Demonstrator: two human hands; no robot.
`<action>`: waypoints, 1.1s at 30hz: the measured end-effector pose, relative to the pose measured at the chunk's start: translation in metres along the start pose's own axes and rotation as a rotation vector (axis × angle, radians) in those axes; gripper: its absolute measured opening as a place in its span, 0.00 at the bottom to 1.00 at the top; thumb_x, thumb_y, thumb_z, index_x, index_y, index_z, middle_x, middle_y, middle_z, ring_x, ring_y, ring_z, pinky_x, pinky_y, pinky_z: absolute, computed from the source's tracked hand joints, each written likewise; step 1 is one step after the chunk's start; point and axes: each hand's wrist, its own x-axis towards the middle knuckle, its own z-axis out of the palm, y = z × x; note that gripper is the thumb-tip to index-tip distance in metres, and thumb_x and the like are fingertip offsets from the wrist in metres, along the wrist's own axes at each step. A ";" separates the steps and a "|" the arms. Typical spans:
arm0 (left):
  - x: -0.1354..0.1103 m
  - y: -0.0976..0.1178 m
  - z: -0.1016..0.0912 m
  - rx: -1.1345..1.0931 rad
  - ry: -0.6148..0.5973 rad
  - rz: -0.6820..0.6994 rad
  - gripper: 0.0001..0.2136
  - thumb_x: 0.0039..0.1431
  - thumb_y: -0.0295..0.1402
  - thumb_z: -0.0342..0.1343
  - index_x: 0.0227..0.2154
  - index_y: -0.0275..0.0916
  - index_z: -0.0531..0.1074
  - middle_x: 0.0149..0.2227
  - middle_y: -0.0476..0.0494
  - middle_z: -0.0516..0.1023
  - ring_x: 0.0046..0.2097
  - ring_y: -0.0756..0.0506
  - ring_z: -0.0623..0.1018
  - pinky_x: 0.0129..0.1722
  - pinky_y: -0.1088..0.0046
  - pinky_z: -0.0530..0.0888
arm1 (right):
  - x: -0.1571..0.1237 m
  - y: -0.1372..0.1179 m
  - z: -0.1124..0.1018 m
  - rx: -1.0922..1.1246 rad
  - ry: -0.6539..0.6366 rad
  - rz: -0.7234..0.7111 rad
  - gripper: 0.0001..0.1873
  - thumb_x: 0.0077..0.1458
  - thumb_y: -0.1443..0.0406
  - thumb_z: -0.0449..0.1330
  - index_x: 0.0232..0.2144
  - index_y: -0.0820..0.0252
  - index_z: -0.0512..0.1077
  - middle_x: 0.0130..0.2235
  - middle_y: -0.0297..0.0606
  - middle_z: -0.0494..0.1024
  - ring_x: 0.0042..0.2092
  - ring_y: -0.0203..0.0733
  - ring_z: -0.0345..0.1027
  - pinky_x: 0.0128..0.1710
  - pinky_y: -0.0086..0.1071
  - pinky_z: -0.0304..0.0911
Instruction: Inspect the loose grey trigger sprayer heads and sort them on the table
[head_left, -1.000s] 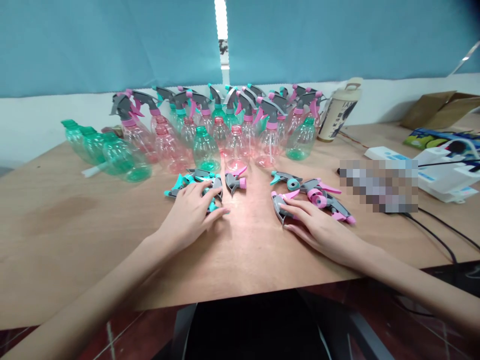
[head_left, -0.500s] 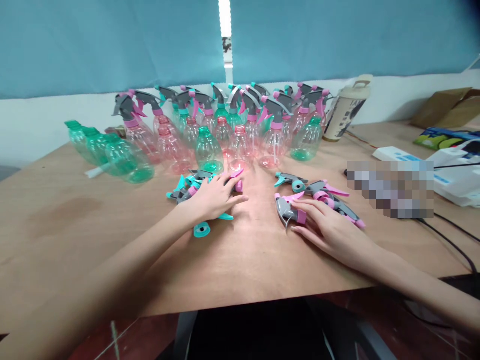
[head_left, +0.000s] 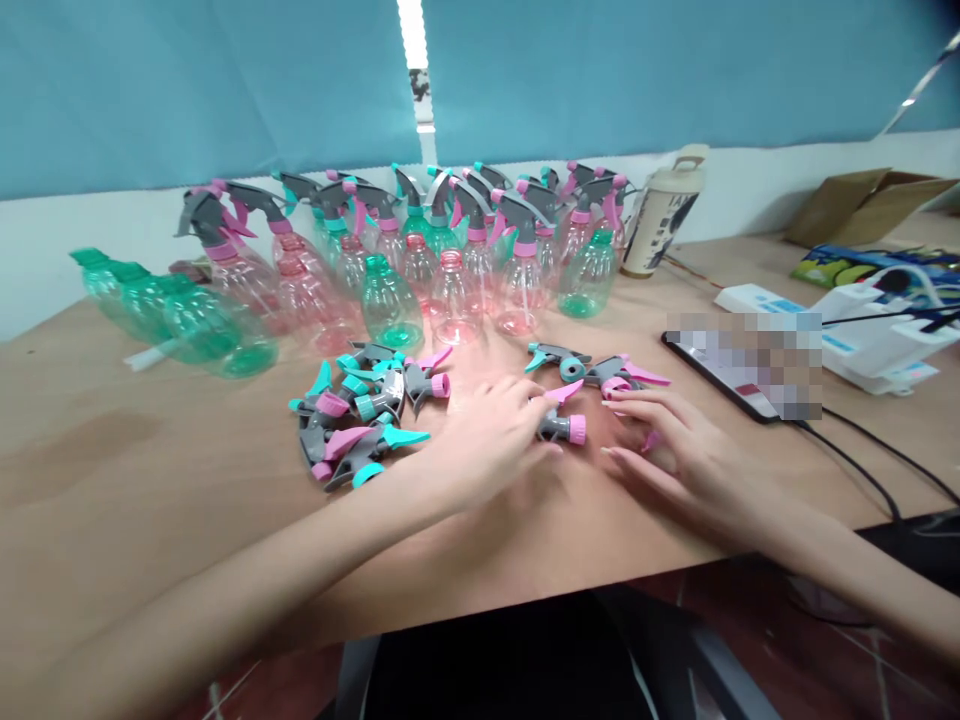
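Observation:
My left hand (head_left: 499, 425) reaches over the middle of the table, its fingers and thumb closed round the back of a grey and pink spray trigger head (head_left: 559, 428). The pink collar of that head points right. My right hand (head_left: 686, 450) is just right of it, thumb and fingers apart with nothing between them, over a pink and grey trigger head (head_left: 651, 440) that it mostly hides. Beyond my hands lie a teal trigger head (head_left: 559, 358) and a pink one (head_left: 619, 375). Left of my left hand is a pile of teal and pink trigger heads (head_left: 367, 410).
Behind stand several pink and green spray bottles (head_left: 454, 300), some with heads fitted. Green bottles (head_left: 217, 325) form a row at left. A phone (head_left: 720, 375), white power strip (head_left: 862, 340), tumbler (head_left: 664, 215) and cardboard box (head_left: 862, 205) are at right.
My left hand has moved right, from the pile to the pink and grey trigger head. My right hand has let go of that head. The view has turned slightly right.

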 end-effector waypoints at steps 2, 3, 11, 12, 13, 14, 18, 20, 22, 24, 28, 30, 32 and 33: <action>0.011 0.006 0.011 -0.014 -0.009 0.051 0.16 0.61 0.35 0.54 0.50 0.36 0.66 0.51 0.37 0.71 0.53 0.40 0.69 0.51 0.62 0.66 | -0.002 0.007 -0.003 -0.001 0.045 0.004 0.19 0.58 0.62 0.56 0.52 0.57 0.62 0.54 0.48 0.67 0.56 0.51 0.61 0.53 0.46 0.63; 0.016 0.007 0.016 -0.010 0.004 0.060 0.16 0.61 0.36 0.55 0.49 0.35 0.67 0.51 0.36 0.71 0.53 0.40 0.69 0.50 0.62 0.67 | -0.002 0.010 -0.004 -0.007 0.051 0.013 0.20 0.58 0.61 0.57 0.52 0.57 0.62 0.55 0.48 0.65 0.58 0.51 0.60 0.54 0.46 0.63; 0.026 0.009 0.028 0.031 0.048 0.053 0.06 0.63 0.30 0.50 0.36 0.34 0.70 0.41 0.39 0.75 0.47 0.40 0.71 0.49 0.61 0.65 | 0.007 0.034 0.004 -0.095 -0.159 0.052 0.42 0.53 0.48 0.57 0.61 0.67 0.54 0.63 0.59 0.54 0.65 0.59 0.45 0.58 0.50 0.57; 0.022 0.009 0.027 0.031 0.057 0.050 0.06 0.63 0.31 0.50 0.36 0.34 0.70 0.40 0.40 0.75 0.46 0.41 0.71 0.48 0.61 0.65 | 0.008 0.036 0.007 -0.097 -0.172 0.055 0.42 0.53 0.47 0.57 0.61 0.68 0.53 0.63 0.59 0.54 0.65 0.58 0.44 0.58 0.50 0.57; 0.017 0.008 0.026 0.028 0.073 0.041 0.06 0.63 0.31 0.50 0.36 0.35 0.70 0.38 0.41 0.75 0.45 0.41 0.71 0.48 0.61 0.65 | 0.010 0.037 0.009 -0.100 -0.183 0.061 0.43 0.53 0.47 0.56 0.61 0.68 0.53 0.63 0.59 0.54 0.65 0.58 0.44 0.58 0.50 0.57; 0.011 0.007 0.026 0.015 0.100 0.029 0.05 0.62 0.31 0.51 0.37 0.35 0.69 0.38 0.42 0.75 0.44 0.42 0.72 0.47 0.61 0.65 | 0.012 0.039 0.011 -0.108 -0.190 0.065 0.42 0.53 0.46 0.56 0.61 0.68 0.53 0.63 0.59 0.54 0.65 0.58 0.44 0.58 0.51 0.56; -0.015 0.003 0.022 -0.150 0.262 -0.075 0.09 0.58 0.31 0.57 0.42 0.38 0.69 0.39 0.44 0.76 0.43 0.42 0.72 0.45 0.64 0.67 | 0.020 0.038 0.012 -0.183 -0.196 0.043 0.43 0.52 0.44 0.55 0.60 0.71 0.57 0.62 0.60 0.56 0.65 0.60 0.44 0.60 0.52 0.51; -0.026 0.001 0.019 -0.258 0.346 -0.154 0.12 0.57 0.30 0.58 0.44 0.39 0.69 0.40 0.45 0.76 0.42 0.44 0.72 0.42 0.66 0.68 | 0.026 0.030 0.008 -0.200 -0.172 0.022 0.44 0.51 0.44 0.56 0.59 0.71 0.58 0.62 0.60 0.57 0.64 0.61 0.45 0.60 0.53 0.49; -0.035 -0.001 0.017 -0.347 0.398 -0.208 0.13 0.57 0.29 0.59 0.45 0.40 0.69 0.40 0.46 0.76 0.41 0.45 0.71 0.41 0.68 0.68 | 0.035 0.015 0.003 -0.151 -0.120 -0.016 0.39 0.52 0.45 0.57 0.57 0.67 0.60 0.61 0.57 0.59 0.63 0.60 0.49 0.60 0.54 0.49; -0.042 -0.002 0.016 -0.409 0.413 -0.238 0.14 0.57 0.29 0.59 0.46 0.41 0.70 0.40 0.46 0.75 0.42 0.45 0.70 0.42 0.67 0.68 | 0.046 -0.005 -0.003 0.000 -0.077 -0.072 0.28 0.56 0.51 0.57 0.52 0.62 0.65 0.56 0.50 0.67 0.57 0.52 0.60 0.56 0.48 0.56; -0.050 0.000 0.021 -0.493 0.413 -0.303 0.13 0.56 0.27 0.59 0.45 0.42 0.71 0.40 0.46 0.73 0.44 0.44 0.69 0.42 0.68 0.67 | 0.074 -0.043 -0.010 0.328 -0.185 -0.109 0.09 0.59 0.61 0.56 0.40 0.58 0.70 0.34 0.34 0.76 0.34 0.35 0.69 0.34 0.29 0.63; -0.051 0.002 0.024 -0.564 0.418 -0.347 0.11 0.56 0.27 0.59 0.43 0.42 0.70 0.39 0.47 0.71 0.40 0.46 0.69 0.38 0.71 0.68 | 0.085 -0.054 -0.010 0.325 -0.251 -0.126 0.05 0.58 0.64 0.56 0.34 0.58 0.71 0.29 0.30 0.74 0.30 0.32 0.66 0.28 0.26 0.58; -0.050 0.002 0.027 -0.659 0.412 -0.400 0.09 0.57 0.30 0.59 0.41 0.42 0.69 0.37 0.49 0.69 0.34 0.49 0.69 0.33 0.73 0.67 | 0.091 -0.060 -0.008 0.261 -0.290 -0.125 0.05 0.56 0.65 0.58 0.29 0.59 0.71 0.26 0.29 0.72 0.27 0.31 0.63 0.25 0.26 0.53; -0.050 0.002 0.027 -0.708 0.406 -0.426 0.09 0.57 0.31 0.59 0.40 0.42 0.69 0.36 0.50 0.69 0.31 0.50 0.68 0.31 0.74 0.67 | 0.093 -0.061 -0.008 0.230 -0.305 -0.117 0.06 0.56 0.65 0.58 0.28 0.59 0.70 0.25 0.28 0.71 0.26 0.31 0.61 0.23 0.26 0.51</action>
